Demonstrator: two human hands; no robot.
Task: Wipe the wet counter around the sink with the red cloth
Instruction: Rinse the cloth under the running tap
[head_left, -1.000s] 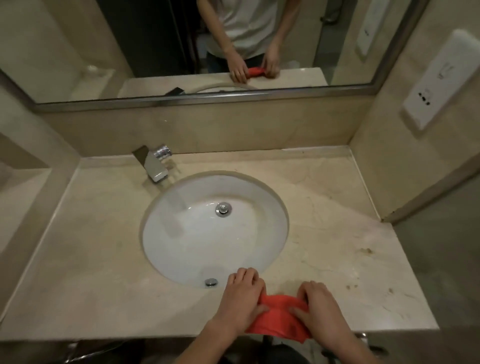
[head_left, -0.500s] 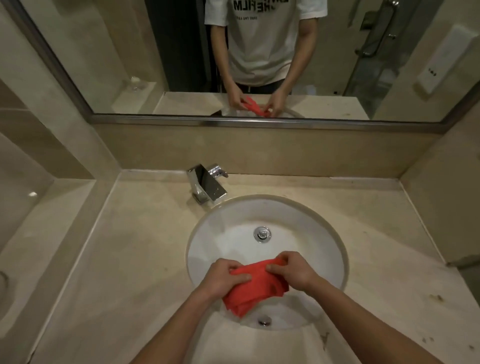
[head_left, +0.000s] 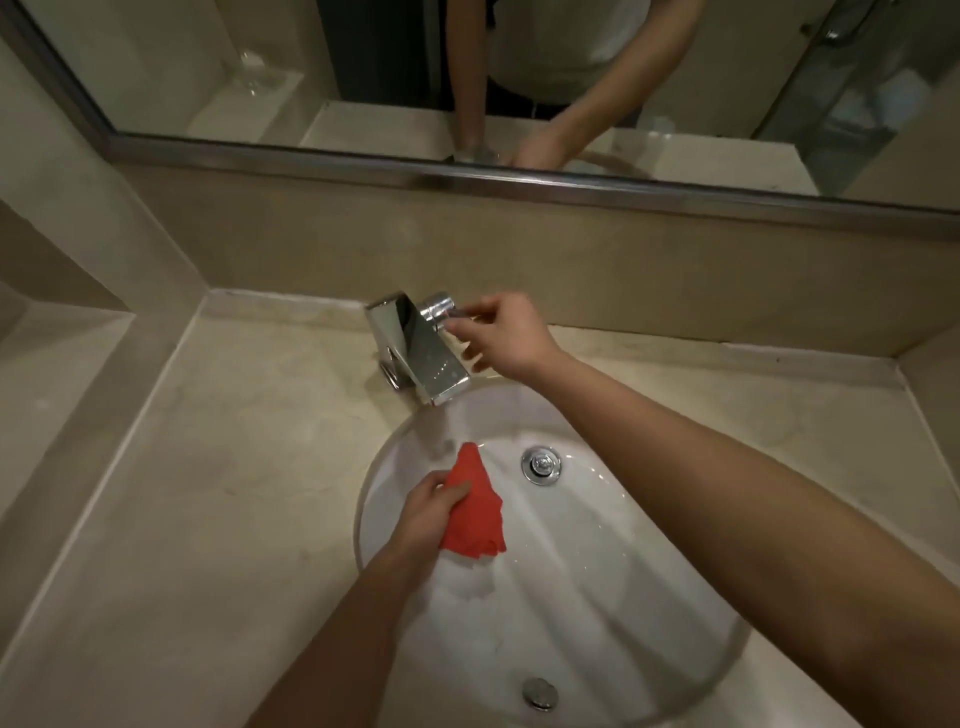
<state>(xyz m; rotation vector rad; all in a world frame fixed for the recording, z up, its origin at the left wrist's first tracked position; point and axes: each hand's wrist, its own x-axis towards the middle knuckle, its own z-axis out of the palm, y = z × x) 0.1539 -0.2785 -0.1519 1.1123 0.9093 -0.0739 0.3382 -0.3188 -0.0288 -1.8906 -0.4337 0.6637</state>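
Left hand (head_left: 428, 512) clenched on the red cloth (head_left: 475, 506), bunched, hanging inside the sink (head_left: 597, 597) bowl just below the faucet (head_left: 415, 351) spout. Right hand (head_left: 506, 335) off the cloth now — half a second back both hands gripped it over the basin — and up at the chrome faucet handle (head_left: 441, 306), thumb and fingertips pinching it. Faint stream possibly falling from spout to cloth; too blurred to confirm. Reads as a wetting or rinsing step, wiping of the counter (head_left: 234, 493) not yet begun. Drain (head_left: 541, 464) uncovered, just right of the cloth. Overflow hole (head_left: 540, 693) at near rim. Counter beige stone, dull sheen, no clear puddles visible in this light. Raised ledge at left, backsplash behind, mirror (head_left: 363, 78) above — reflects both forearms. Dim, warm lighting.
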